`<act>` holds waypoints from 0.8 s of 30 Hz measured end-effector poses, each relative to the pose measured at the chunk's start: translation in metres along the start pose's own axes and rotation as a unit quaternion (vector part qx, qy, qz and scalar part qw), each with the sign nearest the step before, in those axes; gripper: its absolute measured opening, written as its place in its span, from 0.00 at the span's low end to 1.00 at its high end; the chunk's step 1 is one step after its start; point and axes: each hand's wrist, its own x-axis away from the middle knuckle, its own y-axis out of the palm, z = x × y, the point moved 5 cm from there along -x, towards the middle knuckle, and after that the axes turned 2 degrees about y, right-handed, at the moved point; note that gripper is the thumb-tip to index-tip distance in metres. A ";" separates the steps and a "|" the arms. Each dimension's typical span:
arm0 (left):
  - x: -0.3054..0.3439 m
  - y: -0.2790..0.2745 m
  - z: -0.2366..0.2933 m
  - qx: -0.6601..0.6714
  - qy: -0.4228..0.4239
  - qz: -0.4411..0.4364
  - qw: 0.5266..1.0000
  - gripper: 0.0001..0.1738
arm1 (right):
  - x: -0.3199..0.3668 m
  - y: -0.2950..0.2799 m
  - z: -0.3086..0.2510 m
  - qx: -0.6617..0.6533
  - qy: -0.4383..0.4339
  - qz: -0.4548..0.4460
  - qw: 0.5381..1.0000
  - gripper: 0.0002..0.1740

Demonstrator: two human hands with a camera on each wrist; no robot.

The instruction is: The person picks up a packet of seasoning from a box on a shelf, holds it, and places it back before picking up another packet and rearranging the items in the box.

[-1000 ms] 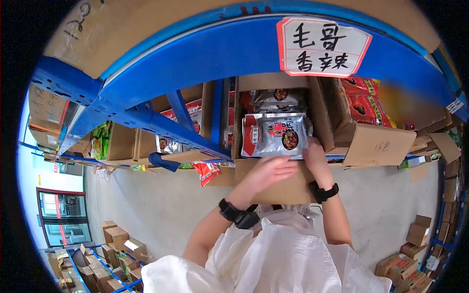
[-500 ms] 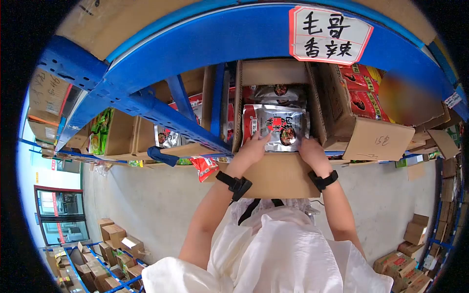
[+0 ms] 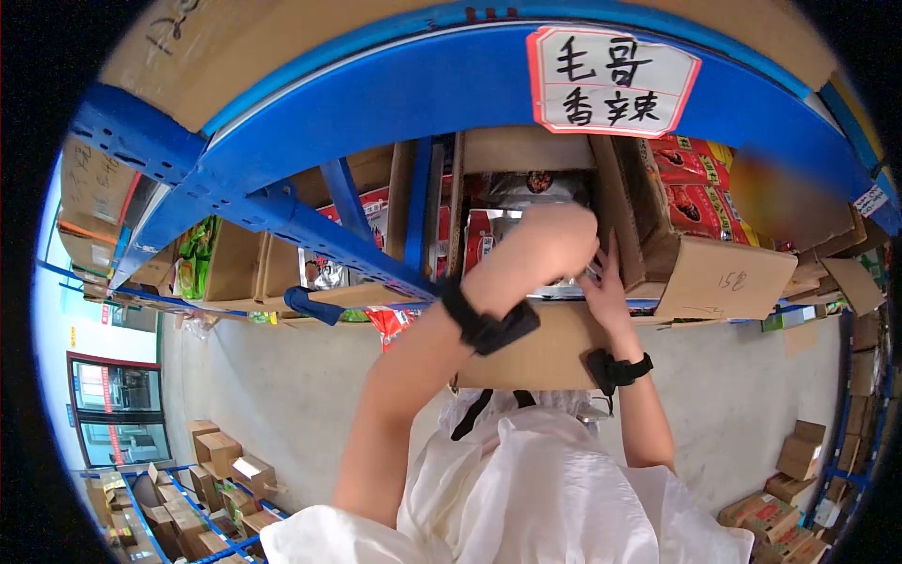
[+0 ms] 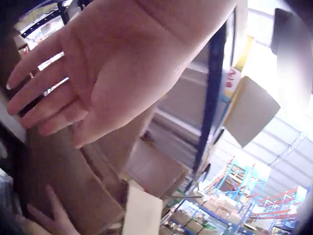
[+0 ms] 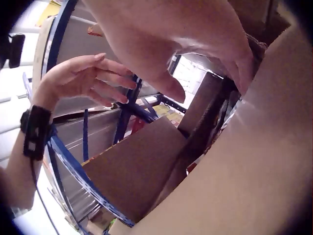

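Note:
Silver-and-red food pouches [image 3: 479, 230] lie stacked in an open cardboard box [image 3: 540, 352] on the shelf. My left hand [image 3: 554, 242] is raised over the front pouch and hides much of it from the head camera. In the left wrist view its fingers [image 4: 41, 93] are extended and slightly spread, with nothing in the palm. My right hand [image 3: 606, 289] is at the box's right front corner, beside the pouch. The right wrist view shows its thumb [image 5: 171, 88] apart from the fingers, which reach down by the cardboard wall.
A blue shelf beam [image 3: 376, 85] with a paper label [image 3: 615, 83] crosses above the box. To the right stands a carton of red packets [image 3: 695, 209]. A blue brace [image 3: 329, 230] and more cartons are on the left. A red packet [image 3: 390, 324] hangs below the shelf edge.
My left hand first came down to the pouch's lower left, then lifted away and swung right across it. My right hand has stayed by the pouch's right edge, shifting slightly.

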 end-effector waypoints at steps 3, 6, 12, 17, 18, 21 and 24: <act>-0.068 0.013 -0.046 0.068 -0.056 0.064 0.994 0.21 | 0.003 0.000 0.000 -0.065 0.022 -0.007 0.998 0.49; -0.123 0.078 -0.112 0.356 -0.140 -0.102 0.918 0.23 | 0.004 -0.002 0.009 -0.057 0.031 -0.029 0.997 0.50; -0.136 0.126 -0.170 0.737 -0.198 0.153 0.628 0.16 | 0.009 -0.001 0.018 0.021 0.032 -0.020 0.999 0.50; -0.156 0.133 -0.170 0.818 -0.222 0.339 0.409 0.11 | 0.009 0.000 0.028 0.081 -0.003 -0.028 0.996 0.52; -0.157 0.132 -0.168 0.811 -0.232 0.365 0.394 0.11 | 0.011 0.000 0.027 0.070 0.005 -0.027 0.997 0.52; -0.150 0.123 -0.174 0.807 -0.225 0.368 0.403 0.12 | 0.013 -0.004 0.017 0.051 0.022 -0.022 0.998 0.51; -0.149 0.102 -0.201 0.761 -0.222 0.363 0.489 0.12 | 0.017 -0.004 0.009 0.058 0.028 -0.023 0.998 0.50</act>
